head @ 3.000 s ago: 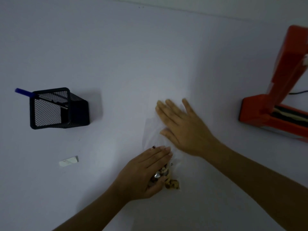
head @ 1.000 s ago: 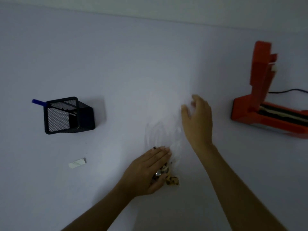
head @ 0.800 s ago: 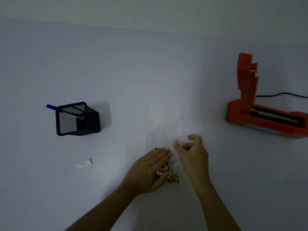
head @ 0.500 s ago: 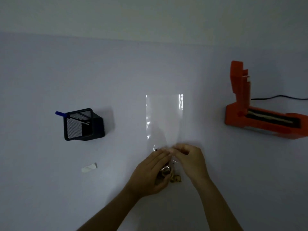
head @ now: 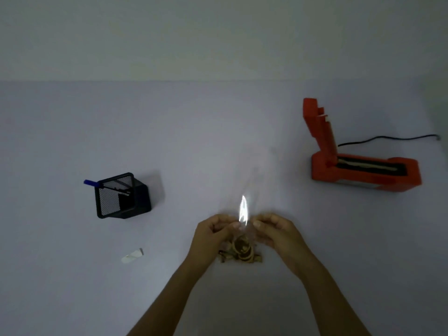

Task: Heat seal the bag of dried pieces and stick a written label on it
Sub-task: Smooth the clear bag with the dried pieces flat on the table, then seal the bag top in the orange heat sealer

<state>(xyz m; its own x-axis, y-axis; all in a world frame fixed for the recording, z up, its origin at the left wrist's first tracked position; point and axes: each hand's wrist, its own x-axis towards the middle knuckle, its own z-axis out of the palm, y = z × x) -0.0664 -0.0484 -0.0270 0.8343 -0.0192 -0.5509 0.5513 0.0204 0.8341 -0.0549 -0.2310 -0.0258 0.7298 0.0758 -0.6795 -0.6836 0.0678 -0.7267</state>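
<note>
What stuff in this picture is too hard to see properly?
Head view, the only one, and dim:
- Bag: its clear top blurs away except for one glare streak.
- Dried pieces: partly covered by the left hand and right hand.
- Label: too small to show any writing.
- Pen holder: mesh hides its contents.
- Sealer cable: leaves the right edge.

Office desk: pen holder (head: 122, 196), sealer (head: 363, 170).

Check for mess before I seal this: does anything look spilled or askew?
Nothing stands out. The dried pieces sit bunched inside the bag held by both hands; the sealer stands open.
</note>
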